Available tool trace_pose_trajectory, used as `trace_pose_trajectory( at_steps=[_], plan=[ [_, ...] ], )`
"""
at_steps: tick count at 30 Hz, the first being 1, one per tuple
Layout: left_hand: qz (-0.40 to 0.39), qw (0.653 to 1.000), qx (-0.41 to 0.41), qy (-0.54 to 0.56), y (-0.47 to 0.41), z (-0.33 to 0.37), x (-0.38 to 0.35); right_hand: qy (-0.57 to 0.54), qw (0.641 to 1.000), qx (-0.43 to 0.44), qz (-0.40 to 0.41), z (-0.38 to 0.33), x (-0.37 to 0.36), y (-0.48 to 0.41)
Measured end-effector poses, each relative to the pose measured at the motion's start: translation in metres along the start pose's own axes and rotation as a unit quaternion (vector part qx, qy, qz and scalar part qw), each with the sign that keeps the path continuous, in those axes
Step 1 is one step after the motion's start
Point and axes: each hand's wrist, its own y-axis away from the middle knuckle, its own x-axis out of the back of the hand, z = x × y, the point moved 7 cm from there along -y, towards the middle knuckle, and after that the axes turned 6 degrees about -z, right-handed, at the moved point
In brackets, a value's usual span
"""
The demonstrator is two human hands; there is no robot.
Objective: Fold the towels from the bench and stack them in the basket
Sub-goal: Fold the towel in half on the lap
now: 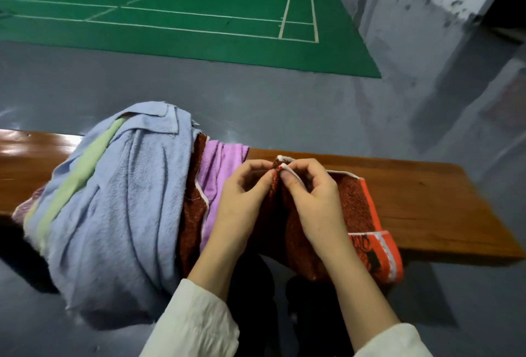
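Pinching red towel (pixel 351 204) edge | left hand (pixel 245 195), right hand (pixel 314 202) | fingers (pixel 291 183) clamped on it

Towel heap (pixel 119 200) crowding bench (pixel 427 200) left of centre, bare wood free at right end, floor (pixel 256 94) beyond apparently open.

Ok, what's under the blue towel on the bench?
A brown towel and a purple towel stick out from under its right edge, pink cloth at its left. Whatever else lies beneath is hidden.
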Motion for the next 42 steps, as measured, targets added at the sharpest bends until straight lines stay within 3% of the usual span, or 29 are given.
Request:
trace_pose_trajectory(
  at_steps=[5, 8, 13, 16, 19, 25, 31, 37, 42],
  plan=[
    [-0.03, 0.998, -0.042, -0.028, 0.028, 0.019, -0.016, 0.014, 1.0, -0.01, 0.01, -0.013, 0.013, 0.017],
    [-0.056, 0.99, -0.078, -0.102, 0.039, 0.031, -0.023, 0.009, 1.0, -0.013, 0.016, -0.02, 0.019, 0.022],
    [-0.067, 0.978, -0.117, -0.16, 0.032, 0.05, -0.021, -0.015, 0.995, -0.003, -0.101, -0.036, 0.014, 0.016],
    [-0.097, 0.965, -0.14, -0.198, 0.029, 0.067, -0.03, 0.004, 0.999, 0.002, -0.044, -0.044, 0.029, 0.007],
    [-0.117, 0.925, -0.174, -0.316, 0.029, 0.069, -0.027, 0.021, 0.999, 0.013, 0.028, -0.052, 0.044, 0.002],
    [-0.117, 0.87, -0.198, -0.435, 0.025, 0.062, 0.008, 0.04, 0.993, 0.032, 0.109, -0.073, 0.066, -0.008],
    [-0.083, 0.828, -0.241, -0.5, 0.01, 0.106, 0.016, 0.084, 0.982, 0.052, 0.163, -0.091, 0.08, -0.013],
    [-0.029, 0.806, -0.31, -0.504, 0.012, 0.158, -0.004, 0.141, 0.964, 0.084, 0.209, -0.12, 0.094, 0.001],
    [0.001, 0.854, -0.262, -0.449, 0.019, 0.185, -0.005, 0.22, 0.939, 0.141, 0.222, -0.152, 0.096, 0.009]
  ],
)
